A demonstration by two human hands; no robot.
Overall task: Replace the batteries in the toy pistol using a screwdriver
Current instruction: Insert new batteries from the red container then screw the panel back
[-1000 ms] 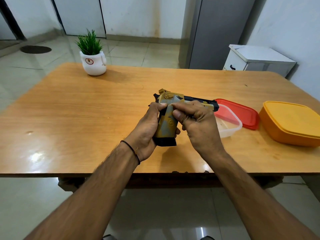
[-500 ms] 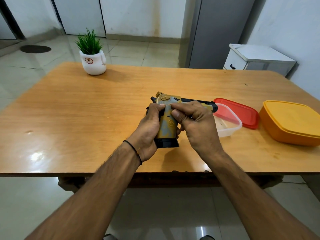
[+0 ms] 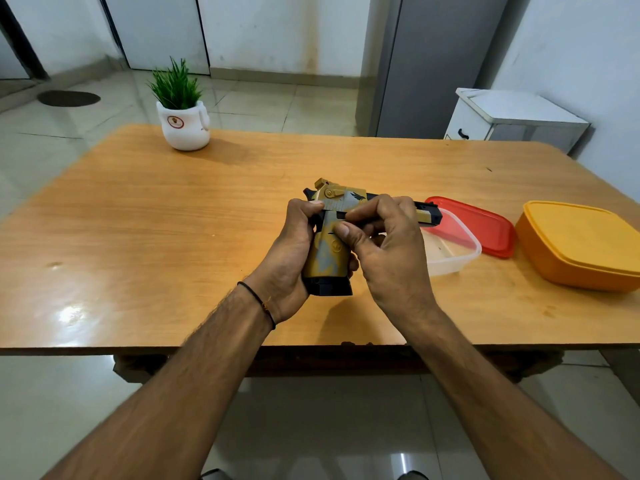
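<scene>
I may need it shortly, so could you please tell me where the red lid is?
Head view: the red lid lies flat on the wooden table, on its right side, between the open clear tub and the orange box.

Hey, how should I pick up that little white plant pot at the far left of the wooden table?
Take the rounded white pot by its belly, coming in level from the near side, fingers below the rim. The spiky green plant fills the top, so a grasp from above would likely crush leaves; the pot stands upright on the wooden table, with its near face exposed.
</scene>
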